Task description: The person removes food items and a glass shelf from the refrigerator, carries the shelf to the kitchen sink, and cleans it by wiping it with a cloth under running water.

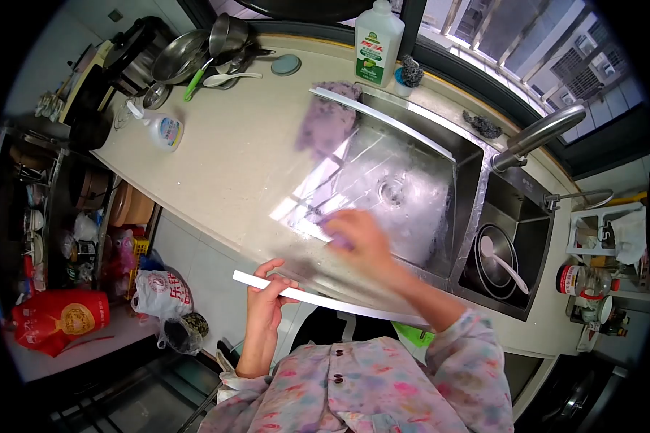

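Note:
A clear glass-like panel with white edge strips [325,297] lies slanted over the counter and the large sink, its surface wet and reflecting light. My left hand [267,292] grips the near white edge close to its left end. My right hand [361,238], blurred by motion, presses a purple cloth [336,231] on the panel near its lower middle. Another purple cloth [325,123] rests by the far left corner, at the far white strip. Through the panel the sink drain [392,190] shows.
A small sink [515,238] with a pot and pink ladle is at the right, below the faucet [538,137]. A large white bottle [378,45] stands behind. A spray bottle [162,131] and pans [180,58] are on the left. Bags [161,294] sit below the counter.

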A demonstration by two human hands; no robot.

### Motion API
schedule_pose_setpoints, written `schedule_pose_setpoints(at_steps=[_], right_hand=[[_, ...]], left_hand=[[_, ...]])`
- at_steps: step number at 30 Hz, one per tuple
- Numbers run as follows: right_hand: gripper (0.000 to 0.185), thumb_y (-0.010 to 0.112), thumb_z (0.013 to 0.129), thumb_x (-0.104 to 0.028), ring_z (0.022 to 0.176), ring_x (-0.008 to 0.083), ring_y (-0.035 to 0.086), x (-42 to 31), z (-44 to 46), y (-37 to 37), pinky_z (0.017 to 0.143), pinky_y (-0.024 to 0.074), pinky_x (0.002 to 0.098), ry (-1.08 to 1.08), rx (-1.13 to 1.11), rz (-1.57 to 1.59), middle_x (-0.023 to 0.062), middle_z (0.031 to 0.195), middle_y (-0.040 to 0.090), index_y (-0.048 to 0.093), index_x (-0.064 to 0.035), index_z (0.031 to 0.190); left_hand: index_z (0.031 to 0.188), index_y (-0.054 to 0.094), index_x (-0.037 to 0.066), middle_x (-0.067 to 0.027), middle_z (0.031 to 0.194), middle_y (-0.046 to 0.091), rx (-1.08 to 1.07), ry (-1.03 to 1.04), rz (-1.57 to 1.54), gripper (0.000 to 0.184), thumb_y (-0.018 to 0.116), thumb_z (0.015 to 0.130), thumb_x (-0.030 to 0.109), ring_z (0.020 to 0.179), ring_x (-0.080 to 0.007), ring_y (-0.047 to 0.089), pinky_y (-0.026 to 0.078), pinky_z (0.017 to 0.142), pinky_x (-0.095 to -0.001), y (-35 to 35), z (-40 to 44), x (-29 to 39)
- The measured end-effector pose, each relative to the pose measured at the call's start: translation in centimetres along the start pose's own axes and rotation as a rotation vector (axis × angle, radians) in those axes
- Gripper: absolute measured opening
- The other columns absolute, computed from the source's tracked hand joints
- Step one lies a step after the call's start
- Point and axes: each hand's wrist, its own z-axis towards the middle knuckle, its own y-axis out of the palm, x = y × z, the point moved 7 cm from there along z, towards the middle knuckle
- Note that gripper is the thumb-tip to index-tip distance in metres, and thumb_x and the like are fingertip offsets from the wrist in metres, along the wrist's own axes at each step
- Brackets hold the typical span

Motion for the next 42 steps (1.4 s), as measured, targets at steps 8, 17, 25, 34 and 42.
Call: schedule_pose_setpoints(at_steps=[8,17,25,34,42], right_hand=[[0.027,0.051,0.081,-0.022,0.094,0.0269,0.054,11.4,-0.9,-2.5,0.078,0.0414,0.0416,0.096,0.092,-0.451,0.0112,0.103,0.059,0.056,-0.0100,0.105],[0.022,0.057,0.078,-0.003,0.084,0.0210,0.055,7.9,-0.5,-2.9,0.073,0.0441,0.0290,0.351,0.251,-0.067,0.0089,0.094,0.056,0.056,-0.0070,0.100],[0.019,0.055,0.074,-0.021,0.093,0.0234,0.052,-2.7,5.0,6.1,0.073,0.0368,0.0455,-0.386,0.086,-0.528,0.0020,0.100,0.057,0.060,-0.0169,0.092],[0.016,0.054,0.080,-0.022,0.083,0.0309,0.053,22.3,-0.3,-11.8,0.073,0.0439,0.0400,0.709,0.297,-0.706,0.0129,0.090,0.058,0.064,-0.0129,0.089],[0.022,0.064,0.071,-0.022,0.108,0.0255,0.045,5.5,12.2,6.9,0.087,0.0329,0.0467,-0.089,0.221,-0.294,0.0044,0.111,0.056,0.062,-0.0125,0.091]], left_hand=[[0.104,0.050,-0.002,-0.0106,0.073,0.060,0.027,-0.064,-0.028,0.030,0.055,0.075,0.001,0.064,-0.0238,0.064,0.055,0.050,-0.0297,-1.4,0.8,-1.8],[0.100,0.050,-0.002,-0.0124,0.074,0.060,0.016,-0.060,-0.034,0.026,0.055,0.075,0.001,0.063,-0.0243,0.063,0.055,0.049,-0.0299,-1.5,0.6,-1.6],[0.100,0.049,-0.001,-0.0140,0.075,0.061,0.016,-0.069,-0.031,0.026,0.055,0.075,0.001,0.065,-0.0265,0.064,0.057,0.051,-0.0315,-1.4,0.7,-1.6],[0.097,0.050,-0.001,-0.0138,0.075,0.061,0.015,-0.085,-0.057,0.022,0.055,0.076,0.001,0.065,-0.0270,0.064,0.057,0.052,-0.0323,-2.0,1.0,-2.4],[0.098,0.049,0.000,-0.0166,0.075,0.059,0.015,-0.088,-0.064,0.023,0.053,0.075,0.000,0.066,-0.0286,0.063,0.057,0.054,-0.0369,-2.3,1.3,-3.2]])
